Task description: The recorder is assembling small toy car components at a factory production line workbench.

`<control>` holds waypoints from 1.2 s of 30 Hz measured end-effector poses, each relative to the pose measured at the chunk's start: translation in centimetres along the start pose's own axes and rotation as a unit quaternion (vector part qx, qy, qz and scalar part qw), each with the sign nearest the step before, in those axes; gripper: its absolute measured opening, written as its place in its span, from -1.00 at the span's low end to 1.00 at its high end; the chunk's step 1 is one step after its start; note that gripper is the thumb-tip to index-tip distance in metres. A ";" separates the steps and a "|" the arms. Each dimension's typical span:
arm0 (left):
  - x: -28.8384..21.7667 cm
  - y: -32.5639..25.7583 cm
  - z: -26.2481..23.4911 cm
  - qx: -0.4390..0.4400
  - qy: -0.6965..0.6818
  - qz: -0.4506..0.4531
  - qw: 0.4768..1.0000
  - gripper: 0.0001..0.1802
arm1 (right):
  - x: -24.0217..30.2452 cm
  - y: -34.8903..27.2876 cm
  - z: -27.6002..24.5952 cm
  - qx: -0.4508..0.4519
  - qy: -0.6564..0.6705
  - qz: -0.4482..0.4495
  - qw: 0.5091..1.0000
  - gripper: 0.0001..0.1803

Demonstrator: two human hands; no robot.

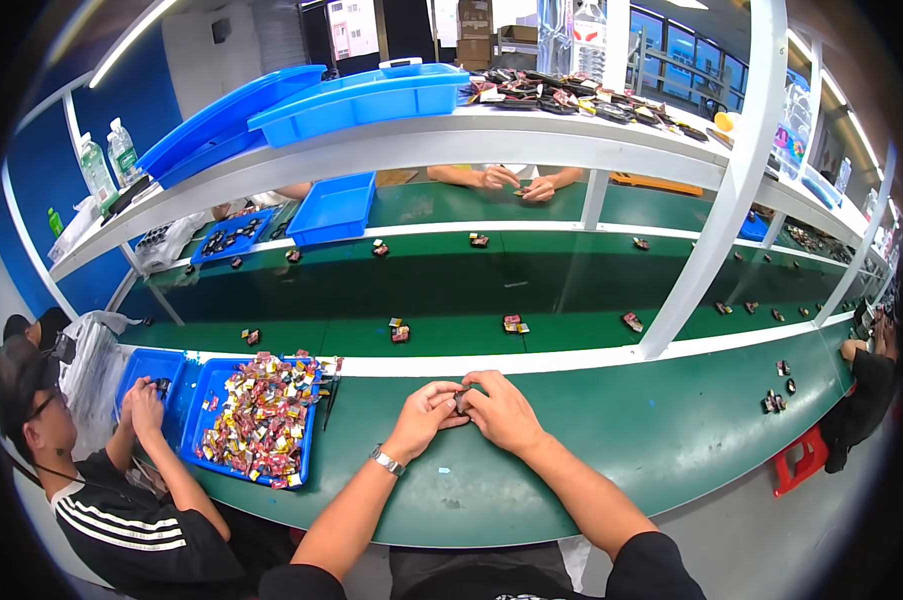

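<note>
Over the green tabletop [572,450] my left hand [424,422] and my right hand [504,414] meet. Their fingers pinch a small dark part [462,402] between them; its exact kind is mostly hidden by the fingertips. To the left of my hands stands a blue tray [305,462] heaped with small red, yellow and white wrapped pieces [262,415]. A thin black tool [331,400] lies beside that tray's right edge. Off to the right, several small black parts [775,402] sit on the tabletop.
A green conveyor belt [452,285] carries spaced-out small pieces beyond a white rail [572,357]. A white post [717,200] rises at the right, supporting a shelf with blue trays [362,105]. A co-worker [122,500] sits close on the left; a red stool [801,462] stands right.
</note>
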State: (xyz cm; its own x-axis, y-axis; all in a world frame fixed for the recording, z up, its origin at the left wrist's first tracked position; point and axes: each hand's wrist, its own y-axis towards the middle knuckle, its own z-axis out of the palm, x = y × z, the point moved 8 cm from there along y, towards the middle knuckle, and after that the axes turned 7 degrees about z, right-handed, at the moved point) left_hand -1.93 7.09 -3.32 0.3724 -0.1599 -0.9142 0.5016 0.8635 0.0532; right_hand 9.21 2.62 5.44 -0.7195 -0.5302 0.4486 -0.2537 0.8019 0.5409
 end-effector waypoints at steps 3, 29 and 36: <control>-0.3 -0.1 0.2 -0.008 0.014 0.004 1.000 -0.69 | -0.3 0.0 -0.1 0.013 0.027 0.010 1.000 -0.78; 0.0 -0.2 0.2 0.041 -0.002 -0.019 0.999 -0.64 | -2.0 -0.9 0.5 0.037 0.120 0.094 0.988 -0.91; 0.4 0.0 0.0 0.047 -0.014 -0.003 0.999 -0.66 | -2.3 -1.4 1.0 -0.012 0.120 0.134 0.984 -0.89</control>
State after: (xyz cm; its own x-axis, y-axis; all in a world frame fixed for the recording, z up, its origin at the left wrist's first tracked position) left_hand -1.77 7.04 -3.65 0.3899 -0.1796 -0.9032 0.5741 0.8143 0.0859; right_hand 10.57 2.94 2.93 -0.5847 -0.3518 0.7310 -0.0570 0.9167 0.3956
